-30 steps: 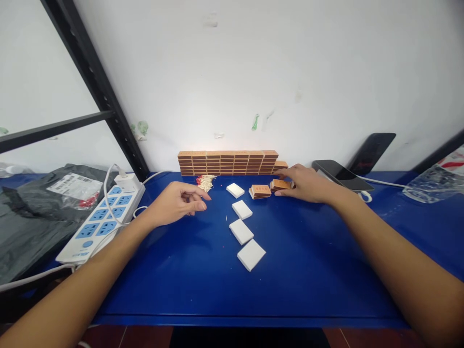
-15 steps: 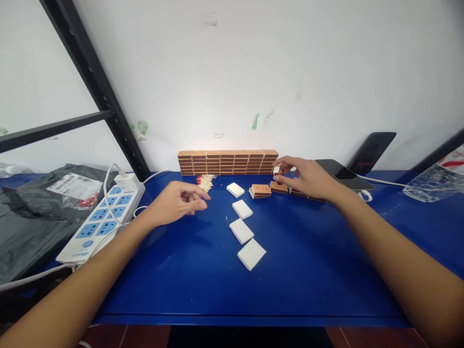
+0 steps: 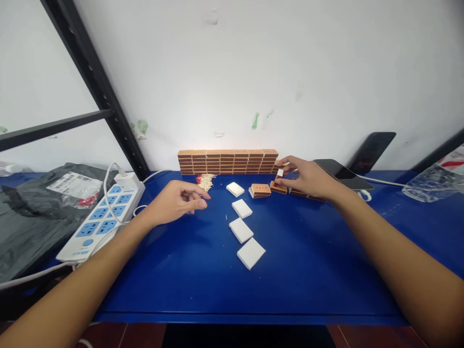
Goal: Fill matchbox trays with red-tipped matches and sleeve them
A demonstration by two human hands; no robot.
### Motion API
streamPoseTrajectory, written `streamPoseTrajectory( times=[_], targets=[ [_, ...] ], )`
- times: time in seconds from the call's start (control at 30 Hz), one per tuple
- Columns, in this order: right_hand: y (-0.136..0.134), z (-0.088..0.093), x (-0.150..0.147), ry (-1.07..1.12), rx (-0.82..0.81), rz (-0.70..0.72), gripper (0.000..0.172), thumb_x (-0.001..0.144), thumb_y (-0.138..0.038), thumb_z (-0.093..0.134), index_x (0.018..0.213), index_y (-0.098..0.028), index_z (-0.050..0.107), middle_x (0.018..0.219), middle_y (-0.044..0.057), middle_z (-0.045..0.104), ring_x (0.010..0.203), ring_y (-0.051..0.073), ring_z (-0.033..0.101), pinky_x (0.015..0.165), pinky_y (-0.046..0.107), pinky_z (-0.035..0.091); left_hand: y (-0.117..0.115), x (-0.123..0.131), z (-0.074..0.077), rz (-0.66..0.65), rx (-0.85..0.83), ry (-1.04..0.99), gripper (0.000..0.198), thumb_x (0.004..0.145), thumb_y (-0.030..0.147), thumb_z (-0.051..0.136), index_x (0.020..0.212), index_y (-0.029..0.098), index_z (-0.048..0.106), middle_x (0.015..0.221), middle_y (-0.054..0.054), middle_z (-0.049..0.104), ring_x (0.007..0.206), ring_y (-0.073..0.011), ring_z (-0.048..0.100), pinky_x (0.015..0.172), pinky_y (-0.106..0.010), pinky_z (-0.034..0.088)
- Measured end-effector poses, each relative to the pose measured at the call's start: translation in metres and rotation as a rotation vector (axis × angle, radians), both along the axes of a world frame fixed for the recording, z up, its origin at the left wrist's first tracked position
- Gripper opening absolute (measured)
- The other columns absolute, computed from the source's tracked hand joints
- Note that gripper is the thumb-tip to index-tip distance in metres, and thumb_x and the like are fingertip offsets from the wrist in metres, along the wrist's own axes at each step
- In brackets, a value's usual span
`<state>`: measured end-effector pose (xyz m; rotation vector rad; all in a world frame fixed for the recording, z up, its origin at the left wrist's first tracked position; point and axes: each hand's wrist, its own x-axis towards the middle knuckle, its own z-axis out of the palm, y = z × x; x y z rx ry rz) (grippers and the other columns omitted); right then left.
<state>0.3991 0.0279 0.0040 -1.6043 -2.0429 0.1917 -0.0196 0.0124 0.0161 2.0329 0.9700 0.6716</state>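
My right hand (image 3: 302,175) pinches a small matchbox (image 3: 280,173) between thumb and fingers, its white end showing, just above other matchboxes at the right end of a row. My left hand (image 3: 181,200) hovers over the blue table, fingers loosely curled, thumb and forefinger slightly apart, with nothing visible in it. Just beyond it lies a pile of red-tipped matches (image 3: 206,182). Between the hands rests a partly slid-open matchbox (image 3: 260,190). Several white box trays, one of them a white tray (image 3: 251,253), lie in a line toward me.
A stacked wall of matchboxes (image 3: 228,162) stands against the white wall. At left are a power strip (image 3: 105,212) with cables and a dark plastic bag (image 3: 39,232). At right lie a black tablet (image 3: 340,175), a leaning phone (image 3: 373,152) and clear plastic packaging (image 3: 427,181).
My right hand has shifted slightly, with the pinched matchbox moving a little to the right and tilting. My left hand stays nearly still.
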Motion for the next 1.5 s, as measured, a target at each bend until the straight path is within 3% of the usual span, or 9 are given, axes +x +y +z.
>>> streamPoseTrajectory(
  times=[0.2, 0.43, 0.7, 0.9, 1.07, 1.2, 1.27, 1.37, 1.5],
  targets=[
    [0.002, -0.002, -0.001, -0.032, 0.013, 0.039, 0.045, 0.087, -0.058, 0.07, 0.118, -0.026, 0.074, 0.115, 0.01, 0.081, 0.107, 0.033, 0.076, 0.095, 0.047, 0.06, 0.0, 0.0, 0.0, -0.002, 0.009, 0.004, 0.037, 0.087, 0.048, 0.082, 0.102, 0.013, 0.082, 0.075, -0.007, 0.076, 0.058, -0.0125, 0.064, 0.056, -0.021, 0.053],
    [0.0, 0.0, -0.007, -0.212, 0.033, 0.063, 0.05, 0.096, -0.05, 0.057, 0.137, -0.028, 0.074, 0.128, 0.008, 0.08, 0.112, 0.034, 0.075, 0.096, 0.048, 0.059, -0.001, 0.001, 0.002, 0.005, 0.014, -0.007, 0.036, 0.087, 0.047, 0.082, 0.099, 0.014, 0.082, 0.074, -0.007, 0.076, 0.057, -0.0125, 0.064, 0.055, -0.021, 0.052],
    [-0.004, 0.004, -0.002, -0.121, 0.064, 0.004, 0.06, 0.087, -0.053, 0.066, 0.14, -0.026, 0.061, 0.109, 0.008, 0.081, 0.095, 0.031, 0.075, 0.083, 0.043, 0.057, -0.004, 0.002, 0.005, 0.028, 0.013, -0.018, 0.035, 0.086, 0.045, 0.082, 0.099, 0.012, 0.082, 0.073, -0.007, 0.076, 0.057, -0.0119, 0.063, 0.055, -0.021, 0.052],
    [-0.001, 0.003, -0.004, -0.254, 0.061, 0.082, 0.04, 0.087, -0.05, 0.065, 0.119, -0.027, 0.072, 0.113, 0.009, 0.08, 0.105, 0.034, 0.073, 0.089, 0.045, 0.056, -0.005, 0.004, 0.005, 0.014, -0.003, -0.02, 0.036, 0.084, 0.046, 0.084, 0.097, 0.013, 0.083, 0.072, -0.006, 0.075, 0.057, -0.0125, 0.064, 0.054, -0.021, 0.052],
    [0.001, 0.001, 0.001, -0.309, -0.02, 0.075, 0.05, 0.087, -0.056, 0.067, 0.129, -0.029, 0.076, 0.117, 0.01, 0.081, 0.106, 0.036, 0.074, 0.088, 0.048, 0.059, -0.005, 0.004, 0.006, 0.023, 0.013, -0.008, 0.035, 0.085, 0.046, 0.083, 0.097, 0.013, 0.082, 0.072, -0.006, 0.076, 0.057, -0.0125, 0.064, 0.054, -0.021, 0.051],
    [0.019, 0.007, 0.025, -0.131, 0.046, -0.063, 0.051, 0.093, -0.066, 0.061, 0.12, -0.027, 0.078, 0.115, 0.01, 0.082, 0.104, 0.034, 0.075, 0.092, 0.05, 0.06, -0.004, 0.003, 0.004, 0.019, 0.017, -0.009, 0.036, 0.085, 0.047, 0.084, 0.097, 0.014, 0.082, 0.073, -0.007, 0.076, 0.058, -0.0132, 0.065, 0.056, -0.022, 0.052],
    [0.038, 0.007, 0.036, -0.133, 0.082, -0.122, 0.051, 0.088, -0.064, 0.067, 0.118, -0.025, 0.077, 0.113, 0.011, 0.081, 0.105, 0.034, 0.074, 0.093, 0.05, 0.059, -0.003, 0.002, 0.002, 0.015, 0.012, -0.009, 0.036, 0.085, 0.048, 0.084, 0.098, 0.014, 0.083, 0.073, -0.007, 0.076, 0.058, -0.0133, 0.065, 0.056, -0.022, 0.052],
    [0.067, -0.002, 0.045, -0.232, 0.05, -0.049, 0.053, 0.078, -0.057, 0.076, 0.117, -0.022, 0.076, 0.114, 0.012, 0.079, 0.105, 0.034, 0.073, 0.093, 0.049, 0.058, -0.001, 0.0, 0.001, 0.024, 0.005, -0.009, 0.035, 0.086, 0.047, 0.083, 0.099, 0.014, 0.083, 0.073, -0.006, 0.076, 0.058, -0.013, 0.064, 0.055, -0.021, 0.052],
    [0.089, -0.016, 0.046, -0.379, 0.086, -0.004, 0.047, 0.079, -0.055, 0.076, 0.111, -0.02, 0.076, 0.111, 0.015, 0.076, 0.103, 0.034, 0.07, 0.091, 0.049, 0.057, 0.0, -0.002, 0.002, 0.043, 0.019, -0.002, 0.033, 0.087, 0.045, 0.082, 0.101, 0.015, 0.083, 0.075, -0.006, 0.077, 0.059, -0.0125, 0.065, 0.057, -0.022, 0.053]
  ],
)
